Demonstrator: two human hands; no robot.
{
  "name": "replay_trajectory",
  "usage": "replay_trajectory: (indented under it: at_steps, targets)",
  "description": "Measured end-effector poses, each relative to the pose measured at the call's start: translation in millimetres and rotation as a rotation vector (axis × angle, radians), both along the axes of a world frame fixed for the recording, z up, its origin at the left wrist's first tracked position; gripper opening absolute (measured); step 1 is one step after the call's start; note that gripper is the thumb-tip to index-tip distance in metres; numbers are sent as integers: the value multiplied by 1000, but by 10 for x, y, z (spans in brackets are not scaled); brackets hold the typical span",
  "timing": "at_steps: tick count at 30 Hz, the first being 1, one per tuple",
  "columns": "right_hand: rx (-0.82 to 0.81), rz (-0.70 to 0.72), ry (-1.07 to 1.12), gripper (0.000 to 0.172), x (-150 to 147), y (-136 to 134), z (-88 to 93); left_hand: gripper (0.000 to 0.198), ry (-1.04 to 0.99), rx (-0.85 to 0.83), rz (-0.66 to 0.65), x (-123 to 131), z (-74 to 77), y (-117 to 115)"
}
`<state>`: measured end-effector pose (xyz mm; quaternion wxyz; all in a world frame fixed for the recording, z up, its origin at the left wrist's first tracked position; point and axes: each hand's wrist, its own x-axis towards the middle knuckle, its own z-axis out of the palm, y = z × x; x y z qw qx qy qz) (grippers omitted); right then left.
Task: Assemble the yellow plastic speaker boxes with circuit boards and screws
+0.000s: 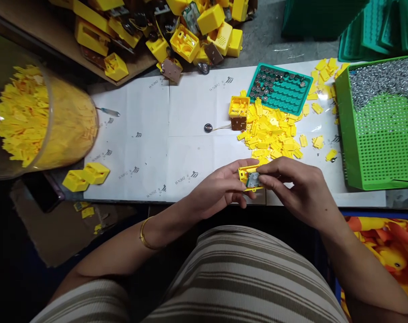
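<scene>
My left hand [220,188] is wrapped round a small yellow box [243,173] near the table's front edge. A grey-green circuit board [253,179] sits in the box's opening, slightly tilted. The thumb and forefinger of my right hand [296,188] pinch the board's right side. Just beyond both hands lies a heap of small yellow plastic pieces [274,132]. Behind the heap's left side stand another yellow box [239,106] and a brown board [238,123], with wires running left to a round black speaker [208,128].
A teal tray [300,92] holds round dark parts. On the right is a green basket [385,139] of metal screws. A clear tub [72,121] of yellow pieces stands left, near a screwdriver [109,111] and two yellow boxes [96,172]. Yellow housings [185,43] are piled at the back.
</scene>
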<state>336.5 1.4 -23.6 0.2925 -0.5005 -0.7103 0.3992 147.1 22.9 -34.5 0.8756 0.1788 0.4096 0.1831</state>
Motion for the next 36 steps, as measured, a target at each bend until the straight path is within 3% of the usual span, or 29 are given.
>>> replay_trajectory:
  at_steps: [4, 13, 19, 28, 36]
  targets:
    - [9, 18, -35, 8, 5, 55, 19, 50, -44, 10, 14, -24, 1, 8]
    - [-12, -55, -74, 7, -52, 21, 26, 50, 89, 177, -7, 5, 63, -11]
    - [28, -70, -35, 7, -64, -12, 58, 48, 95, 129, 30, 54, 46, -9]
    - [43, 49, -127, 11, -7, 105, 48, 46, -51, 28, -3, 14, 65, 22]
    - [18, 87, -228, 14, -71, 127, 14, 51, 18, 45, 12, 32, 23, -22]
